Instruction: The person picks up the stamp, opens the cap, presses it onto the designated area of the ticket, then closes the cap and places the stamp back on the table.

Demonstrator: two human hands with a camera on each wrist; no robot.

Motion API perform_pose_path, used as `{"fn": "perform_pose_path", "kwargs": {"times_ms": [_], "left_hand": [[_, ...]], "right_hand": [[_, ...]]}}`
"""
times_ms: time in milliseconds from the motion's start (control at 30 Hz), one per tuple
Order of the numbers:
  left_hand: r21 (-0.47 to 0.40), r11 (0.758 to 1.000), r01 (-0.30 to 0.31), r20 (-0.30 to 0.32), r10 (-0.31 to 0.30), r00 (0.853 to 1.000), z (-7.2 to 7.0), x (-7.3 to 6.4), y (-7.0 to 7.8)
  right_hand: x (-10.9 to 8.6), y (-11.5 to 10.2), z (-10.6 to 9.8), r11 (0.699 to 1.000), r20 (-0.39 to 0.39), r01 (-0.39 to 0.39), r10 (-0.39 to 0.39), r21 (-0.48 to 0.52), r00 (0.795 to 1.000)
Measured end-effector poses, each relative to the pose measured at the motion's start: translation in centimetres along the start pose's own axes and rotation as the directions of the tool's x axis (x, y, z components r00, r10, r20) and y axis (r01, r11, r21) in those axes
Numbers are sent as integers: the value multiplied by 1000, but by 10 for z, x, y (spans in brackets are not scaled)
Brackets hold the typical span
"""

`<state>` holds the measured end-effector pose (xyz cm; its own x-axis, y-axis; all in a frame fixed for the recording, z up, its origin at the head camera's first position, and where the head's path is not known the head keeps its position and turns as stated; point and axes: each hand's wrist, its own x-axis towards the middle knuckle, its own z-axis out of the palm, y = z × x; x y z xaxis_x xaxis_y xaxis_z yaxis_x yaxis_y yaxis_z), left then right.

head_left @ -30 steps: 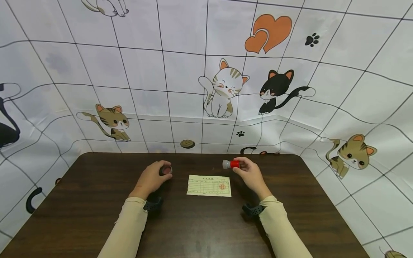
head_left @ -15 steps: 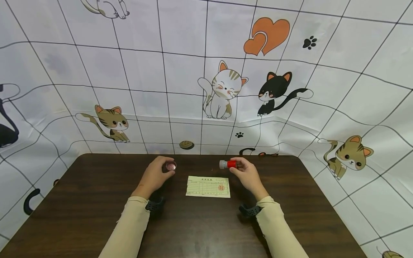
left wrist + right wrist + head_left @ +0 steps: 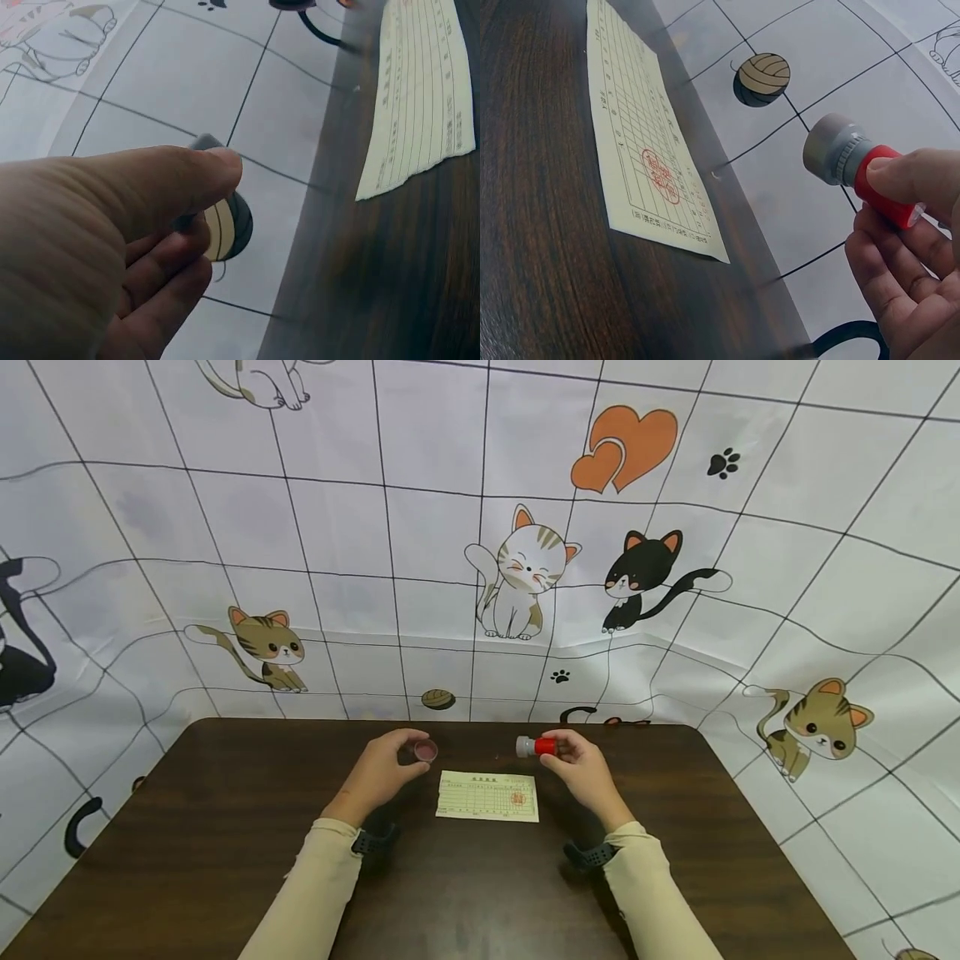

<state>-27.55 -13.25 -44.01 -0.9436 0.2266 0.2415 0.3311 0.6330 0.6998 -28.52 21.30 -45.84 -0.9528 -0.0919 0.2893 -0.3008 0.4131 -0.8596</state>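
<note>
My right hand (image 3: 588, 774) pinches a stamp by its red body, with the stamp's grey round head (image 3: 832, 150) pointing left. Between thumb and fingers of my left hand (image 3: 381, 777) is a small round cap (image 3: 426, 750), its reddish hollow inside visible in the head view. Only a grey edge of the cap (image 3: 206, 141) shows past the thumb in the left wrist view. On the table between the hands lies a pale yellow receipt slip (image 3: 480, 797), printed with a grid and bearing a red round stamp mark (image 3: 660, 176). Both hands are beyond the slip's near edge.
The dark wood table (image 3: 465, 893) ends at a back edge just past the hands. Behind it hangs a white cloth (image 3: 427, 602) with grid lines and cartoon cats. Each wrist wears a dark band.
My left hand has moved right toward the slip with the cap, tilting the cap's hollow side into view. The right hand with the stamp has stayed nearly in place.
</note>
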Motion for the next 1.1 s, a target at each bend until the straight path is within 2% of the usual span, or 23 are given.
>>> {"fn": "perform_pose_path", "kwargs": {"times_ms": [100, 167, 333, 433, 767, 867, 967, 1100], "left_hand": [[19, 999, -35, -13, 35, 999, 5, 1, 4], [33, 998, -62, -12, 63, 998, 2, 1, 5], [19, 990, -140, 35, 139, 990, -1, 0, 7], [10, 990, -143, 52, 143, 988, 0, 0, 9], [12, 997, -78, 54, 77, 996, 2, -4, 14], [24, 994, -108, 82, 106, 991, 4, -5, 15], [9, 986, -165, 121, 163, 979, 5, -5, 18], [-23, 982, -189, 175, 190, 966, 6, -6, 25]], "right_hand": [[-2, 3, -3, 1000, 13, 8, -8, -6, 1000], [0, 2, -2, 1000, 19, 11, -11, -7, 1000], [0, 2, 1, 1000, 17, -1, 1, -11, 1000], [-1, 1, 3, 1000, 33, 0, 0, -13, 999], [-5, -8, 11, 999, 108, 42, -40, -13, 993], [-7, -12, 13, 998, 138, 62, -60, -11, 989], [-9, -16, 16, 995, 172, 94, -91, -10, 981], [-10, -23, 19, 991, 191, 137, -133, -6, 973]]}}
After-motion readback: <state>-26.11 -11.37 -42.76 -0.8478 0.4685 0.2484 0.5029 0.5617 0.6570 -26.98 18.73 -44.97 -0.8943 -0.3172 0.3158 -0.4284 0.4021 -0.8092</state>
